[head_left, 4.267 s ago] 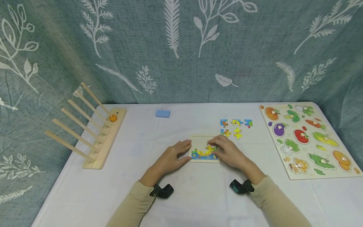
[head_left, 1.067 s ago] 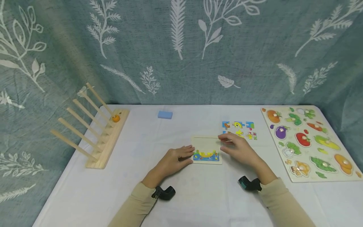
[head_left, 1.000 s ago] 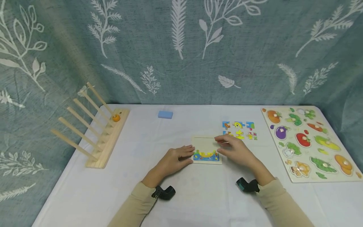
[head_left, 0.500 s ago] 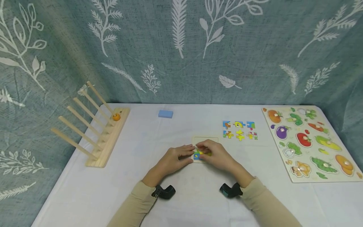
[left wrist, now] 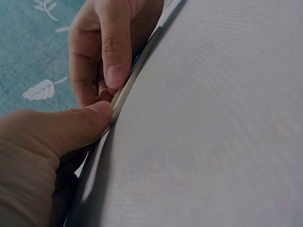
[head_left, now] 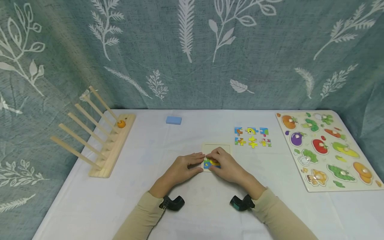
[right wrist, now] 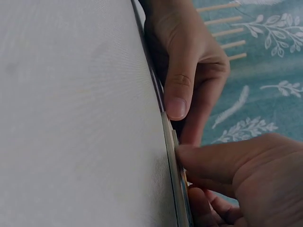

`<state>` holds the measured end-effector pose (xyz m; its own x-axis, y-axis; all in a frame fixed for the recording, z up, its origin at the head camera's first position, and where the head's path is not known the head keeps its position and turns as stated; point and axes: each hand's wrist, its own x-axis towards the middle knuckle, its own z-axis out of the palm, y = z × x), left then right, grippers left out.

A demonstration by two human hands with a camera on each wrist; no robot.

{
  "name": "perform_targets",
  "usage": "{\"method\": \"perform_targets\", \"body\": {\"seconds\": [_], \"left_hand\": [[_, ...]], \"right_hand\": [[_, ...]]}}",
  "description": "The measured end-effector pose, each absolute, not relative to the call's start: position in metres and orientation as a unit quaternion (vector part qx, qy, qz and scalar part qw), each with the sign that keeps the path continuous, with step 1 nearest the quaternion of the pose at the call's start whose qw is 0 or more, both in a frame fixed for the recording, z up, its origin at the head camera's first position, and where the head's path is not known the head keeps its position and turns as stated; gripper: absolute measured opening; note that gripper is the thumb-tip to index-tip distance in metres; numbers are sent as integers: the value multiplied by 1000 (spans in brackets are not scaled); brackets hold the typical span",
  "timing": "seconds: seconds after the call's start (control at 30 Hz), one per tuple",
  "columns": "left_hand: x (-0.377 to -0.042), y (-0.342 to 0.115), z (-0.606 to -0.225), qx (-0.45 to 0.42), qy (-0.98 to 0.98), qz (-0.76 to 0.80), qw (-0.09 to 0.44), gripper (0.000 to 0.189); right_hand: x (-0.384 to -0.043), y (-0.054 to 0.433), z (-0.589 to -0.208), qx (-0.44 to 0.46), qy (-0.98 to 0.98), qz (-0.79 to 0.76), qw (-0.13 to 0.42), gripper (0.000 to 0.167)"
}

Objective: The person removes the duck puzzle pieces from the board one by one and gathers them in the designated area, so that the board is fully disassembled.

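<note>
A small wooden puzzle board (head_left: 216, 147) lies flat at the middle of the table, with brightly coloured pieces (head_left: 207, 164) along its near part. The left hand (head_left: 181, 169) rests at the board's left side, fingers extended and its thumb (left wrist: 97, 116) against the near edge. Over the inlaid pieces bends the right hand (head_left: 227, 168), its thumb and curled fingers gripping a puzzle piece that they mostly cover. In the right wrist view, the right thumb (right wrist: 194, 156) presses at the edge of the layered wood, near the left thumb (right wrist: 179, 101).
Loose puzzle pieces (head_left: 252, 130) lie in two rows behind the board to the right. A vegetable peg puzzle (head_left: 333, 156) is at the far right. On the left stands a wooden rack of slanted dowels (head_left: 115, 150) with an orange bead (head_left: 121, 124). A blue block (head_left: 173, 120) lies at the back.
The right hand has moved from the board's right side leftward onto the inlaid pieces. A pinkish piece now lies in the loose rows where none was before. The left hand stays at the board.
</note>
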<state>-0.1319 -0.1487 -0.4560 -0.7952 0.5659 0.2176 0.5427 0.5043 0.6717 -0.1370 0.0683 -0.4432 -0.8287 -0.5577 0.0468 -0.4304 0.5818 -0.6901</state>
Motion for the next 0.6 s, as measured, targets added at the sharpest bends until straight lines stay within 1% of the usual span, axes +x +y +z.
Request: {"method": "perform_targets", "body": {"seconds": [0.2, 0.43, 0.6], "left_hand": [[-132, -149, -457, 324, 863, 386, 12, 41], [-132, -149, -459, 327, 860, 391, 8, 41], [-132, -149, -459, 324, 861, 393, 9, 40]], "right_hand": [[-138, 68, -446, -279, 885, -364, 86, 38], [-138, 71, -449, -282, 868, -395, 104, 34], [-139, 72, -451, -293, 862, -402, 95, 34]]}}
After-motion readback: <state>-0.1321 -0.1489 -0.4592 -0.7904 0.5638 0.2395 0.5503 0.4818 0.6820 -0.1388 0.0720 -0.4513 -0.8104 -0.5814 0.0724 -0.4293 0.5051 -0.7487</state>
